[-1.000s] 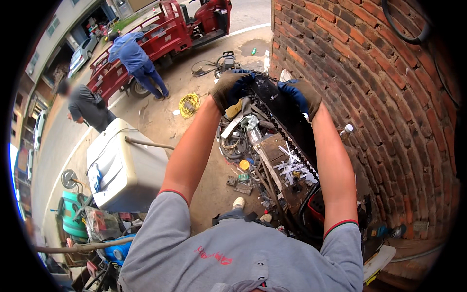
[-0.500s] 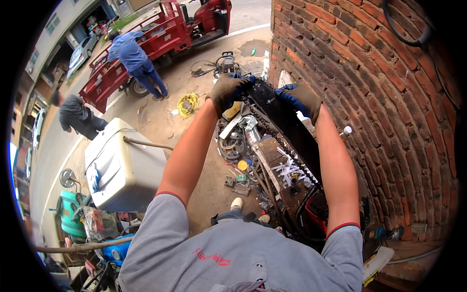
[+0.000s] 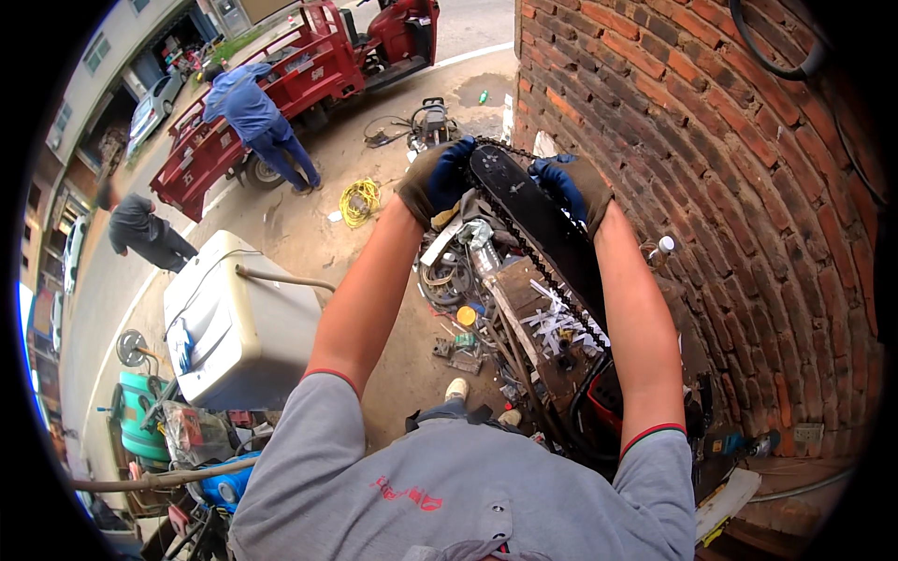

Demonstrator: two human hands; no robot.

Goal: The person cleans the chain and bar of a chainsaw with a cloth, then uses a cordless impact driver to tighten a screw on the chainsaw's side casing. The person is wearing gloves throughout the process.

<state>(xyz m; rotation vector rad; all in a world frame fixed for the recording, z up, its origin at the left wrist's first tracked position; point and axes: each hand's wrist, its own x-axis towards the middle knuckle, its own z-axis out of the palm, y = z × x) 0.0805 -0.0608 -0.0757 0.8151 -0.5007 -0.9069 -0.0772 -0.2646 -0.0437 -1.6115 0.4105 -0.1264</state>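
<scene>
A black chainsaw bar with a toothed chain around it runs diagonally from between my hands down to a red and black chainsaw body. My left hand, in a brown and blue glove, is closed on the chain at the left of the bar's rounded tip. My right hand, gloved alike, pinches the chain along the right side of the bar, just below the tip. Under the bar, a cluttered wooden surface holds white strips, hoses and metal scraps.
A brick wall rises at my right. At my left stand a white container, a green barrel and a pole. A red three-wheeled cart, two people, a yellow cable coil and machinery are ahead.
My hands shift about the bar tip, and the chain now shows looped above the rounded nose. The grey-clad person has moved away along the cart to the left, bending lower.
</scene>
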